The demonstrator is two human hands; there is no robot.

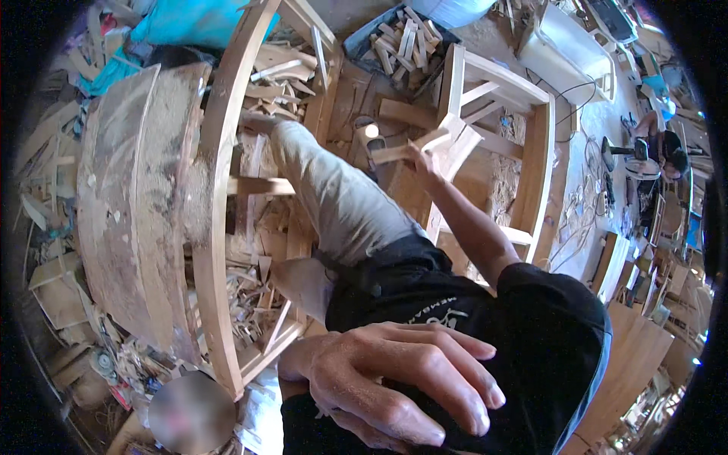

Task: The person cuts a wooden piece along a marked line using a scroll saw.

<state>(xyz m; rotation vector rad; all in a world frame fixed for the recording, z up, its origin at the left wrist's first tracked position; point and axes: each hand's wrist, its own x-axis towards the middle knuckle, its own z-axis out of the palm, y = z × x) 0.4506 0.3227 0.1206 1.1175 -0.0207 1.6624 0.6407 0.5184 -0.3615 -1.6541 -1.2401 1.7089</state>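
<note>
My left hand [402, 383] is close up in front of my black shirt, its back showing, fingers spread and slightly bent, with nothing in it. Farther out, my right arm reaches forward from the right shoulder. My right hand [422, 161] is closed around a short pale piece of wood [393, 154]. That piece is beside the corner of a wooden frame [540, 174], which stands to the right of my legs. Whether the wood touches the frame, I cannot tell. My fingers partly hide it.
A second long wooden frame [216, 250] stands to my left, beside a worn board [136, 212]. Wood offcuts fill a dark crate [356, 44] at the back, near a white bin [565, 57]. Cables [576, 220] lie at right. Another person [671, 155] is far right; one more is at lower left.
</note>
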